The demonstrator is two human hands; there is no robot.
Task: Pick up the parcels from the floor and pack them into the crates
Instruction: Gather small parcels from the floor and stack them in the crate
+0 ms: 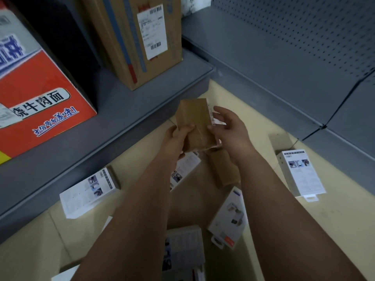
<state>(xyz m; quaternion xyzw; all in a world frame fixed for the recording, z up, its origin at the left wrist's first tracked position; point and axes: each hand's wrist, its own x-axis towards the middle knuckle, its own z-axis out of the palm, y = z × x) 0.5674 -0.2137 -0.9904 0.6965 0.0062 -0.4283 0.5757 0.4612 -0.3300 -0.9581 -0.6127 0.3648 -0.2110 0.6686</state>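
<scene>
A small brown cardboard parcel is held up above the floor, in front of the shelf base. My left hand grips its lower left edge, thumb across the front. My right hand touches its right side with the thumb, the fingers spread and loosely curled. Several parcels lie on the cream floor below: a white box at the left, a white box at the right, a white box between my arms, a brown one under my right wrist. No crate is in view.
A grey metal shelf runs along the left, carrying a red and orange carton and a brown carton with a shipping label. A second grey shelf with a pegboard back closes the right side. More boxes lie near the bottom edge.
</scene>
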